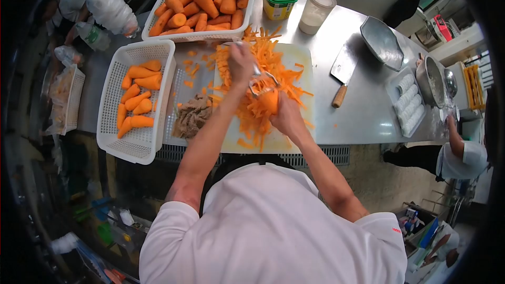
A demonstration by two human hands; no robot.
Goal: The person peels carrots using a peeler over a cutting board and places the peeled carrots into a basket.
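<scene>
Inspected a metal-topped worktable (363,121), clock face centred on a pale cutting board (229,137), near edge at six. Found said board reaching the near edge. Noted a white basket (250,0) at eleven o'clock and a second white basket (165,84) at nine, projecting past the near edge. Recorded orange scraps (192,53) at ten, and a brownish heap (193,117), composition unclear, between second basket and board. Logged a green-lidded tub (279,2) at twelve and a clear container (317,13) at one. Observed a wooden-handled cleaver (344,68) and, farther out, a metal pan (381,44) at two; a white tray (394,100) and, just beyond, a metal bowl (421,81) at three.
</scene>
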